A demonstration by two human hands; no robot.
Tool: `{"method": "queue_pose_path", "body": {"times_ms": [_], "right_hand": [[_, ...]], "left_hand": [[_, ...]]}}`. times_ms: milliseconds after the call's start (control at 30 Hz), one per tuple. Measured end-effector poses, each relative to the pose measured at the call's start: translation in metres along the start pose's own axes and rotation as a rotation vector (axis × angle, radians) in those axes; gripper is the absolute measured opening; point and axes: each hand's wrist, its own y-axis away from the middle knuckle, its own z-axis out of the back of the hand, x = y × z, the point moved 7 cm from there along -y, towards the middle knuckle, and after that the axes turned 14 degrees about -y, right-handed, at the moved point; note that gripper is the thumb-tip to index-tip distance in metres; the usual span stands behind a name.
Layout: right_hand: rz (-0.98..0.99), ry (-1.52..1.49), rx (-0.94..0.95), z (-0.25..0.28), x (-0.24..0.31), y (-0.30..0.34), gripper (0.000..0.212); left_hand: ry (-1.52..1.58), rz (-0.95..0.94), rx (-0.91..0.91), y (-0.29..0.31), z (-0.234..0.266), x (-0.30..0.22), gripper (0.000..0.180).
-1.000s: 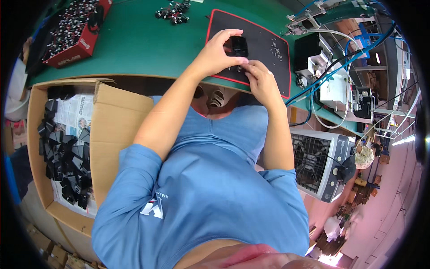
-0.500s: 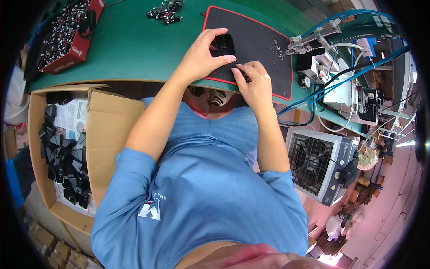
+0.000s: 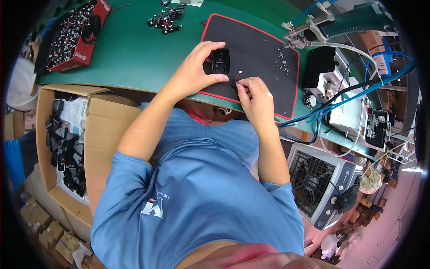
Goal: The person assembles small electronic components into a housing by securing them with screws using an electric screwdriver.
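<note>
The left hand [image 3: 195, 71] holds a small black plastic part [image 3: 220, 61] on the black mat [image 3: 264, 40] with the red border, which lies on the green worktop [image 3: 130, 49]. Its fingers [image 3: 210, 46] curl over the top of the part and the thumb presses along its lower edge, so the part sits clamped between them, its face turned up.

Just to the right of that part, the right hand [image 3: 254, 96] rests on the mat with its fingers [image 3: 240, 85] pinched shut at the tips; what they pinch is too small to make out. A tiny white speck [image 3: 240, 71] lies on the mat just above those fingertips, between the two hands.

Farther right of the right hand, a scatter of small screws [image 3: 282, 62] lies on the mat. Well beyond the left hand, up and to the left, sits a red tray [image 3: 74, 38] full of small parts, and a cluster of small black pieces [image 3: 165, 20] lies on the worktop. Below the worktop edge, left of the left forearm, an open cardboard box [image 3: 96, 121] holds black parts.
</note>
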Motion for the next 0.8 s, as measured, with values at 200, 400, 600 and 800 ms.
{"method": "queue_pose_path", "body": {"times_ms": [200,400,600,800], "right_hand": [[-0.069,-0.242,-0.038,0.012,0.019,-0.006,0.015],[0.226,0.049,0.029,0.004,0.019,-0.013,0.017],[0.225,0.146,0.098,0.001,0.024,-0.014,0.014],[0.149,0.151,0.133,-0.004,0.026,-0.022,0.012]], "left_hand": [[-0.203,-0.219,0.052,-0.002,-0.020,-0.028,0.084],[-0.250,-0.267,0.109,-0.003,-0.029,-0.029,0.085],[-0.263,-0.271,0.110,-0.002,-0.030,-0.028,0.086],[-0.255,-0.257,0.106,-0.002,-0.028,-0.027,0.086]]}}
